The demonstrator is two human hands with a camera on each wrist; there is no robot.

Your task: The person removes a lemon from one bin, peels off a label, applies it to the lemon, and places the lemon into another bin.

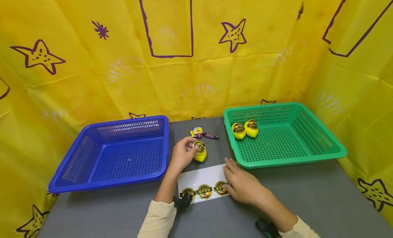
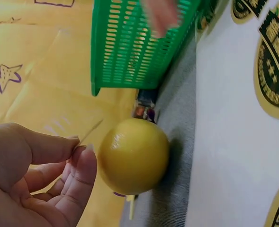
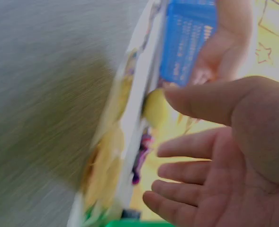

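Observation:
My left hand (image 1: 183, 152) pinches a round black-and-gold sticker (image 1: 200, 147) between thumb and forefinger. In the left wrist view that sticker (image 2: 93, 130) shows edge-on as a thin line, beside a yellow lemon (image 2: 134, 156). The lemon (image 1: 201, 157) sits on the grey table between the two baskets. Below it lies a white sticker sheet (image 1: 201, 175) with a row of 3 round stickers along its near edge. My right hand (image 1: 242, 183) is over the sheet's right end, fingers extended; the right wrist view shows the palm (image 3: 253, 151) holding nothing.
A blue basket (image 1: 107, 183) stands on the left. On the right, a green basket (image 1: 291, 162) holds two lemons (image 1: 251, 128) bearing the same stickers. Small wrapped candies (image 1: 210, 136) lie behind the lemon, against the patterned yellow cloth (image 1: 196, 81).

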